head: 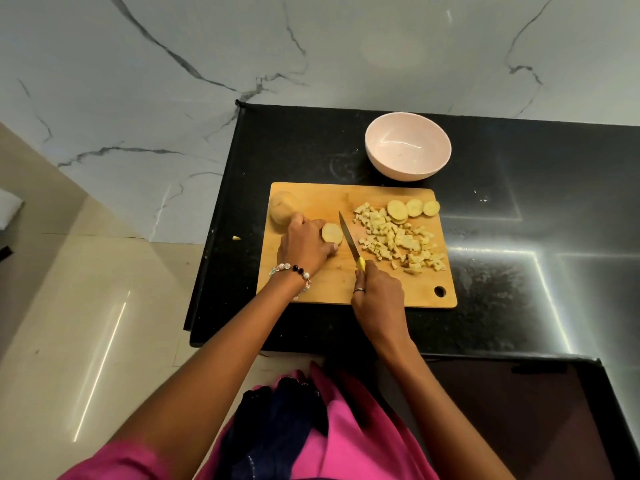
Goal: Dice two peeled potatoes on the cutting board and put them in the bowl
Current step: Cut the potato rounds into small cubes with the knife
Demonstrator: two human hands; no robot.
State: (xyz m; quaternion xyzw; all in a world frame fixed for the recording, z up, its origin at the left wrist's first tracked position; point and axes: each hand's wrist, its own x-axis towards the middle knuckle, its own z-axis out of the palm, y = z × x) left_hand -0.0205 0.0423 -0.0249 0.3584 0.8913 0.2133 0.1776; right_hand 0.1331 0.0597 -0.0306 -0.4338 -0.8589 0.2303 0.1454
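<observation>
- Black polished counter (502,237) carries a wooden cutting board (311,292), the landmark for every place below.
- At the board's left-middle lies a cut potato piece (331,233), its flat pale face turned toward the board's right side; its long axis seems to run left to right, though the left hand covers most of it.
- Left hand (304,245) curls its fingers over that piece and pins it down, fingertips just behind the cut face.
- Knife (349,241) lies just right of the cut face, blade running from the board's near side toward its far side, so across the potato's axis; the gap looks about a slice wide.
- Right hand (379,297) is wrapped round the yellow handle near the board's front edge.
- A second potato (282,207), whole, sits at the board's far-left corner.
- Diced cubes (398,240) heap on the board's right half, with three round slices (414,208) beyond them.
- Beyond the board's far edge stands the pink bowl (408,145), holding no dice.
</observation>
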